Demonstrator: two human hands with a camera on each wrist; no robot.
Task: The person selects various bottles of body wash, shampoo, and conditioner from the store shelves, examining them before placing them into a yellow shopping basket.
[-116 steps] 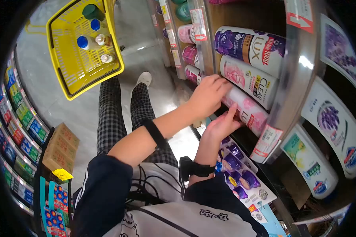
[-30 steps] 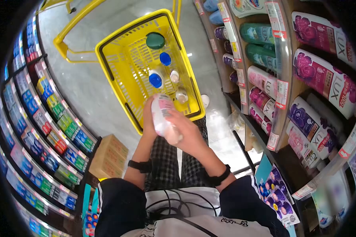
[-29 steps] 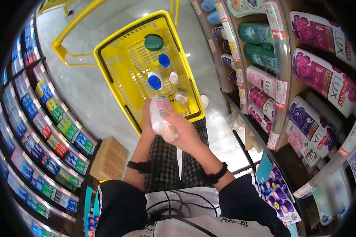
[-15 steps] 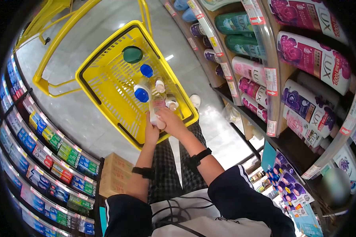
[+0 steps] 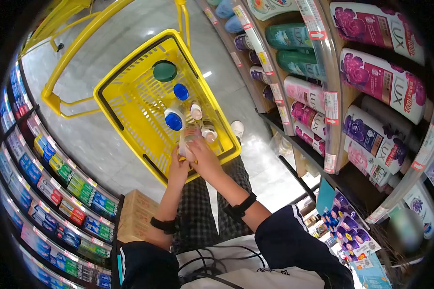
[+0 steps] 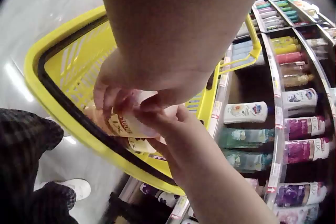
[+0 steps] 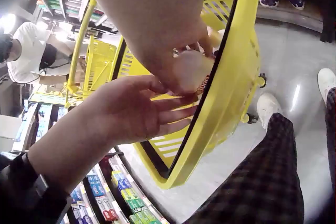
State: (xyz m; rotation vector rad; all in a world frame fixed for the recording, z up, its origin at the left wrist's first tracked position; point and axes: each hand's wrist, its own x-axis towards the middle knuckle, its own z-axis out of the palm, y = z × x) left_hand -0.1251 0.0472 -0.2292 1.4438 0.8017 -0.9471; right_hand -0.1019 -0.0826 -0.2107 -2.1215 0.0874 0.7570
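Inside the yellow shopping basket point(image 5: 144, 156), my two hands hold a pink and white LUX toiletry bottle point(image 6: 128, 125) near the basket's near end. My right hand point(image 5: 206, 158) grips it from the right, its fingers round the side. Fingers of my left hand point(image 5: 178, 166) lie along the other side, the thumb near its end; the right wrist view shows them spread below it. Just beyond stand several other containers: a white bottle with a blue cap point(image 5: 173, 121), another blue cap point(image 5: 181, 91), a green top point(image 5: 165, 71), and two small pale-topped bottles point(image 5: 196, 111).
To the right runs a shelf point(image 5: 332, 96) of LUX bottles point(image 5: 383, 79), with price strips along its edge. Toothpaste shelves point(image 5: 58, 183) line the left, beside a cardboard box point(image 5: 137, 216). A yellow basket handle point(image 5: 72, 62) sticks out leftward. A person point(image 7: 39, 50) stands in the background.
Both hands took the pink bottle off the right-hand shelf and carried it left over the basket. Over the last second they have lowered it among the other containers.
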